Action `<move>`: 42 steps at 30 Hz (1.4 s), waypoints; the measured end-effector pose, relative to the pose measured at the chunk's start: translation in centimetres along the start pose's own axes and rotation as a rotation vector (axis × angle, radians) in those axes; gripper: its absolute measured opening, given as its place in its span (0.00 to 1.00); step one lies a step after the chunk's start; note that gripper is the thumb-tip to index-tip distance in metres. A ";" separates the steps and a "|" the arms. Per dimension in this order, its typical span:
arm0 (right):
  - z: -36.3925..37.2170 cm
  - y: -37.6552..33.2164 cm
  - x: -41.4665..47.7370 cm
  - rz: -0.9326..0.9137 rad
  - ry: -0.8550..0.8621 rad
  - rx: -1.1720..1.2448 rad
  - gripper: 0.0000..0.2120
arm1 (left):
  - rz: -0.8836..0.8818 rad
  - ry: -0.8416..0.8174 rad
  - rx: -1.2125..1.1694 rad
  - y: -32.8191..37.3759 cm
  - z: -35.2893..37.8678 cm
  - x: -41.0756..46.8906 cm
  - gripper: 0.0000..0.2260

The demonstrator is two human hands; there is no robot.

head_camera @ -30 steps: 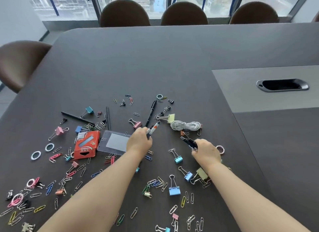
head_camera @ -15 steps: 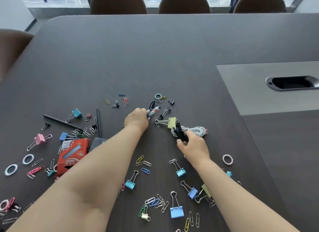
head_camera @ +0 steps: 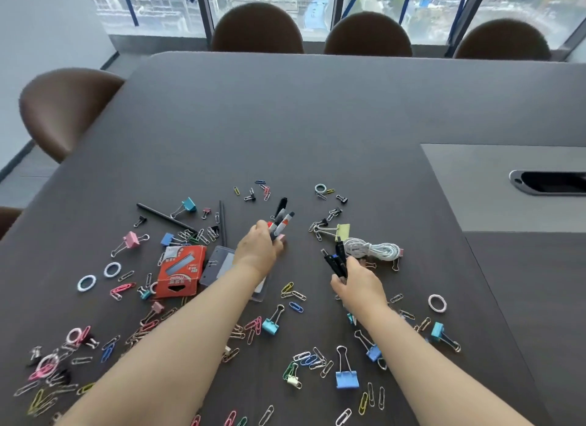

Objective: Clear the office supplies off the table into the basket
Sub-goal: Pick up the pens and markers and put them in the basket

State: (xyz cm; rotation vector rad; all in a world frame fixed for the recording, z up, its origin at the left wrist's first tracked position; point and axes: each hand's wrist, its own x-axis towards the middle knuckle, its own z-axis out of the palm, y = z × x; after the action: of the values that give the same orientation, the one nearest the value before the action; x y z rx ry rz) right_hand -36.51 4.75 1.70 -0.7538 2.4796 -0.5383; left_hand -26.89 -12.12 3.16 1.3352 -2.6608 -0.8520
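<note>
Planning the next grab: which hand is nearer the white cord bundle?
Right. The right hand is just beside the white cord bundle, on its near left; the left hand is farther left.

The far half of my worktop (head_camera: 317, 115) has lots of free room to pass. By the near edge, paper clips (head_camera: 295, 295) and binder clips (head_camera: 347, 383) lie all over. A red box (head_camera: 182, 272) blocks the left side, a white cord (head_camera: 377, 250) the right.

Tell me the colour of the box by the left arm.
The box is orange-red; head view.
</note>
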 end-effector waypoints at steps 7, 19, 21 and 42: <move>2.6 -6.0 -2.7 -0.069 -0.046 -0.036 0.06 | -0.212 0.097 -0.065 -9.2 -6.1 -4.3 0.07; 7.0 -16.7 2.0 -0.023 -0.052 0.002 0.12 | -0.261 0.120 0.015 -18.2 -10.5 -0.6 0.06; 7.5 -18.0 3.8 -0.010 -0.029 0.018 0.12 | -0.246 0.119 0.012 -18.9 -11.0 1.4 0.07; 10.6 -19.2 8.8 -0.023 -0.040 -0.095 0.09 | -0.521 0.214 -0.192 -17.9 -8.4 8.7 0.17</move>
State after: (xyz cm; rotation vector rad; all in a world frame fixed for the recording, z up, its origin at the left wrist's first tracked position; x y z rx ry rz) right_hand -29.28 -17.62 -0.28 -0.8230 2.4766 -0.4123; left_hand -16.96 -31.04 -0.25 1.9703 -2.0374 -0.9102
